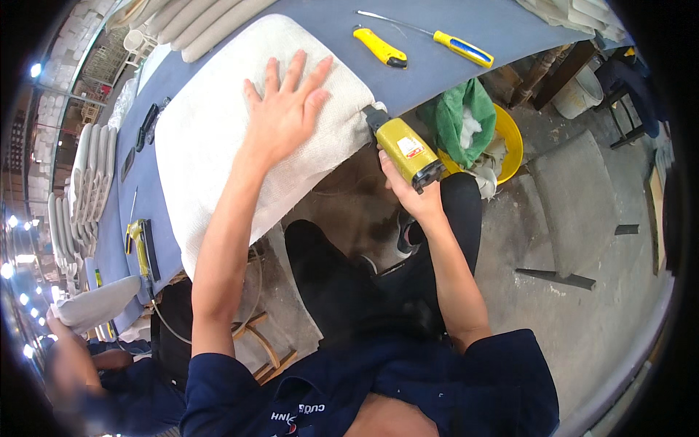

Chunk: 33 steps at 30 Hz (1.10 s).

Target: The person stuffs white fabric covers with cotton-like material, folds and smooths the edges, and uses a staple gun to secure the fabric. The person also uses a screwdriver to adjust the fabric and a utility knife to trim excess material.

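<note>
A padded seat cushion covered in off-white woven fabric [200, 120] lies on the blue-grey tabletop, its raw cloth edge hanging over the near side. My left hand [285, 120] rests flat on the cushion, fingers spread. In my right hand [408, 186] is a yellow-green staple gun [403, 148], gripped at the cushion's right corner. The gun's dark nose meets the fabric there; whether it presses on it, I cannot tell. Farther back on the table lie a yellow utility knife [380, 48] and a yellow-handled screwdriver [459, 48].
Stacked cushions [207, 25] stand at the back left. A second staple gun [144, 251] with a hose lies on the table's left part. Another person [109, 379] holds a cushion at the lower left. By my right knee is a yellow bucket [515, 142] with a green bag [466, 120].
</note>
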Each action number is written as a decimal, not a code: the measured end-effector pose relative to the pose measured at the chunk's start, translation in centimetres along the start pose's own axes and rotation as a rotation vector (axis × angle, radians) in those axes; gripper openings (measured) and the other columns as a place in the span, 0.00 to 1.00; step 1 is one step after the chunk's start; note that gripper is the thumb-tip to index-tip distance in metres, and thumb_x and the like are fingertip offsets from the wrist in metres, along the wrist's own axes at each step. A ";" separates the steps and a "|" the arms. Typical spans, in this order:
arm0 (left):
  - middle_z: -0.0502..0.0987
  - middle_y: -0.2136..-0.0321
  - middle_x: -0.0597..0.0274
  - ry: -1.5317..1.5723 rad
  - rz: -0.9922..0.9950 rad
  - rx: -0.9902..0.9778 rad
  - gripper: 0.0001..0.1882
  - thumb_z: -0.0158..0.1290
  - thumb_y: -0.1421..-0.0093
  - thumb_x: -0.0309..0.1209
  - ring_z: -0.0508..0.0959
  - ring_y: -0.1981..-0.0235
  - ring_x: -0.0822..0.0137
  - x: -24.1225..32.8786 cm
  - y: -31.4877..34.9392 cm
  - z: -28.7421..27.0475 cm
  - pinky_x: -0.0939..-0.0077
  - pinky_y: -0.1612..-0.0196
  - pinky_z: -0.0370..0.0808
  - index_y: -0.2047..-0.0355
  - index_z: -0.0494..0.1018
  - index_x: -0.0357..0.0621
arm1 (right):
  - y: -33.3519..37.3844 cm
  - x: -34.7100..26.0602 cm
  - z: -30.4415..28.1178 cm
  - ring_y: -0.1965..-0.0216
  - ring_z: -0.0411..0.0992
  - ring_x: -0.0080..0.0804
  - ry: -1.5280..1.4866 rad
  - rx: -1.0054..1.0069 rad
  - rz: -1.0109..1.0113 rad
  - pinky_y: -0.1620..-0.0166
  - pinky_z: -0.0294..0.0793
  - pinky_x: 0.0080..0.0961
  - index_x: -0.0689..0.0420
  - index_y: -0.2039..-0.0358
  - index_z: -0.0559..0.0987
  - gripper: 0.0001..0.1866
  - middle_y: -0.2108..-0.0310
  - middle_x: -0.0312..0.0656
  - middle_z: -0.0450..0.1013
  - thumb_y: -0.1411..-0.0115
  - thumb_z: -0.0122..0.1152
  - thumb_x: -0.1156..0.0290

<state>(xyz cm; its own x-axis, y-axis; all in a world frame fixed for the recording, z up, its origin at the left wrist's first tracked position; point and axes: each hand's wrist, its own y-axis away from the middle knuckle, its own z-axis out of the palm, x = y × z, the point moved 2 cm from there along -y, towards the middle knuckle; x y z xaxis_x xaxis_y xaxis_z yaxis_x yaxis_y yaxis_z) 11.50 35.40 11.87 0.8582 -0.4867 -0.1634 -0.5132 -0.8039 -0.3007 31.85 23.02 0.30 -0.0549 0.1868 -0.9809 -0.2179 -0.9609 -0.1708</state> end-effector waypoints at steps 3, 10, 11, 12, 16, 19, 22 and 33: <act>0.54 0.21 0.56 -0.097 0.040 0.019 0.28 0.36 0.21 0.53 0.54 0.23 0.33 2.8 2.4 -0.9 0.18 0.29 0.50 0.23 0.58 0.79 | 0.2 -0.8 0.5 0.67 0.85 0.31 0.084 0.054 -0.109 0.58 0.82 0.27 0.66 0.58 0.84 0.12 0.67 0.44 0.85 0.41 0.72 0.75; 0.58 0.24 0.53 -0.169 0.089 0.090 0.37 0.59 0.32 0.44 0.62 0.29 0.31 4.8 3.9 -0.9 0.18 0.37 0.63 0.25 0.59 0.80 | 2.1 -0.3 1.5 0.67 0.85 0.41 0.190 -0.001 -0.197 0.60 0.81 0.28 0.65 0.55 0.82 0.19 0.67 0.47 0.85 0.47 0.75 0.74; 0.58 0.24 0.52 -0.162 0.091 0.074 0.37 0.59 0.32 0.44 0.62 0.29 0.31 4.9 4.1 -0.8 0.18 0.37 0.63 0.25 0.59 0.79 | 2.3 0.2 1.7 0.67 0.85 0.43 0.220 -0.009 -0.223 0.61 0.81 0.29 0.65 0.55 0.82 0.20 0.67 0.47 0.85 0.47 0.76 0.73; 0.58 0.24 0.52 -0.157 0.092 0.065 0.38 0.59 0.32 0.43 0.61 0.29 0.30 4.8 4.0 -0.9 0.17 0.37 0.62 0.24 0.59 0.79 | 2.1 0.1 1.8 0.68 0.84 0.46 0.210 -0.042 -0.212 0.62 0.80 0.30 0.64 0.55 0.81 0.22 0.68 0.48 0.83 0.50 0.77 0.72; 0.57 0.24 0.50 -0.169 0.101 0.026 0.39 0.60 0.33 0.40 0.61 0.29 0.29 4.9 4.1 -1.3 0.17 0.37 0.61 0.24 0.59 0.75 | 1.6 0.1 2.3 0.69 0.82 0.48 0.186 -0.065 -0.307 0.63 0.79 0.32 0.64 0.56 0.80 0.23 0.70 0.49 0.82 0.51 0.79 0.69; 0.57 0.24 0.49 -0.121 0.113 0.034 0.40 0.60 0.34 0.40 0.61 0.29 0.28 5.0 4.0 -1.8 0.16 0.37 0.61 0.24 0.59 0.73 | 1.5 1.4 2.3 0.69 0.82 0.49 0.317 -0.066 -0.337 0.63 0.78 0.34 0.66 0.54 0.80 0.27 0.70 0.49 0.82 0.52 0.80 0.68; 0.52 0.22 0.49 -0.157 0.100 -0.009 0.42 0.59 0.34 0.35 0.58 0.27 0.31 5.0 4.1 -2.0 0.22 0.32 0.59 0.22 0.55 0.71 | 2.2 4.0 2.3 0.63 0.81 0.46 0.365 -0.021 -0.200 0.53 0.75 0.37 0.67 0.48 0.80 0.35 0.62 0.48 0.83 0.53 0.84 0.63; 0.78 0.36 0.60 0.123 0.151 0.249 0.27 0.65 0.46 0.20 0.70 0.29 0.51 2.4 10.3 -4.1 0.43 0.27 0.60 0.46 0.85 0.59 | 8.4 -1.9 -2.0 0.66 0.85 0.31 0.087 0.038 -0.020 0.59 0.81 0.28 0.67 0.60 0.84 0.12 0.67 0.46 0.86 0.41 0.74 0.73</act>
<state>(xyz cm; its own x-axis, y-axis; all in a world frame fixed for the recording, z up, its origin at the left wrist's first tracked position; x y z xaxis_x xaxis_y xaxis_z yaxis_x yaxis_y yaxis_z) 8.19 24.60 12.21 0.7564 -0.6442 -0.1135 -0.6023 -0.6182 -0.5051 32.05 14.21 0.50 0.0344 0.1863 -0.9819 -0.2549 -0.9483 -0.1889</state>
